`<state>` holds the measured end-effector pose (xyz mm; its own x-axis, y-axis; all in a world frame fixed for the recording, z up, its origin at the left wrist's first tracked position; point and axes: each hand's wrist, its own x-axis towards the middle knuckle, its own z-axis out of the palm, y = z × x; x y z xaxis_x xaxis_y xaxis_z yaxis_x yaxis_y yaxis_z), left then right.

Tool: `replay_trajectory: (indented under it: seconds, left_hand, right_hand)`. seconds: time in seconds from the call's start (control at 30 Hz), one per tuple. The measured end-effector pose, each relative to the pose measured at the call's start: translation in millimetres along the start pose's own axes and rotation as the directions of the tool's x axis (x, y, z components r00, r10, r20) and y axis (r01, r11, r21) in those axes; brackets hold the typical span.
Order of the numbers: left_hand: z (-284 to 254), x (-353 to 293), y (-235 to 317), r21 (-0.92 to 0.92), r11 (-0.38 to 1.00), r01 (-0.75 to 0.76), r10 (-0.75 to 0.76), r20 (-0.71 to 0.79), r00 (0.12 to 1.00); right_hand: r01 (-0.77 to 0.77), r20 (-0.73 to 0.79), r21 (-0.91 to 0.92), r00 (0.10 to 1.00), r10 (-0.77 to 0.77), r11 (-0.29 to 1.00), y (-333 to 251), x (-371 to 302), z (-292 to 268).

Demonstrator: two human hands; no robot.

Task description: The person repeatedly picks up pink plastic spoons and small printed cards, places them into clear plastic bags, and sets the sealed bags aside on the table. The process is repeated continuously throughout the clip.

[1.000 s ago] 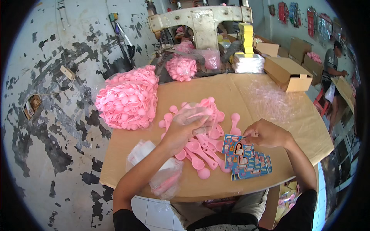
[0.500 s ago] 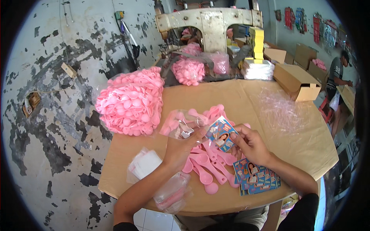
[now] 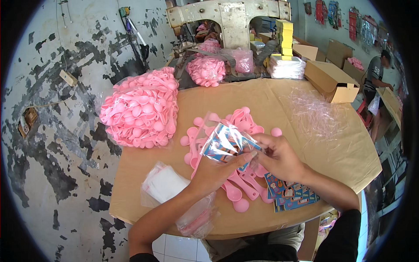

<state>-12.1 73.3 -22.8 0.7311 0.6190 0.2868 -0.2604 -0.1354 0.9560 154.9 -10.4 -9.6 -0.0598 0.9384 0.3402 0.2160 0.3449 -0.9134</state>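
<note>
Over a loose pile of pink measuring spoons [image 3: 246, 185], my left hand [image 3: 216, 172] grips a clear plastic bag [image 3: 201, 135], thumb on top. A blue printed card [image 3: 214, 150] shows through the shiny film, apparently inside the bag. My right hand [image 3: 281, 159] is closed at the bag's right end, fingers pinching the edge by the card; its exact hold is partly hidden. Below that hand lie several more blue cards [image 3: 297, 200], overlapping. Near my left forearm rest flat, clear bags [image 3: 163, 183], some with a pink strip.
A large clear sack of pink spoons [image 3: 142, 111] stands at the left on the brown-covered table [image 3: 353, 153]. Behind are a metal machine [image 3: 231, 32], yellow boxes [image 3: 285, 39] and a cardboard box [image 3: 329, 83]. Clear plastic scraps [image 3: 314, 115] lie right. Another person [image 3: 374, 76] works far right.
The blue card moved left from my right hand into the clear bag. My right hand came to the bag's edge. The whole view shifted slightly upward.
</note>
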Motion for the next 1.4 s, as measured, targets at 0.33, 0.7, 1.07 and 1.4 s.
replay_trajectory:
  seconds: [0.33,0.7,1.07,1.4]
  left_hand:
    - [-33.9,6.8,37.1,-0.331,0.902,-0.276,0.289,-0.011,0.957]
    - [-61.3,15.7,16.3,-0.181,0.961,-0.21,0.162,-0.245,0.956]
    - [-70.3,26.1,4.8,-0.043,0.988,-0.147,0.132,-0.248,0.96]
    - [-74.5,25.0,11.1,-0.096,0.958,-0.27,0.239,-0.254,0.937]
  right_hand:
    - [0.082,0.106,0.07,0.99,-0.09,0.994,-46.8,56.9,11.6]
    - [0.358,0.347,-0.671,0.926,-0.151,0.65,32.5,91.1,-47.7]
    - [0.358,0.306,-0.887,0.929,-0.207,0.293,79.3,94.5,-34.0]
    - [0.043,0.158,-0.486,0.987,0.04,0.873,23.6,100.6,-56.2]
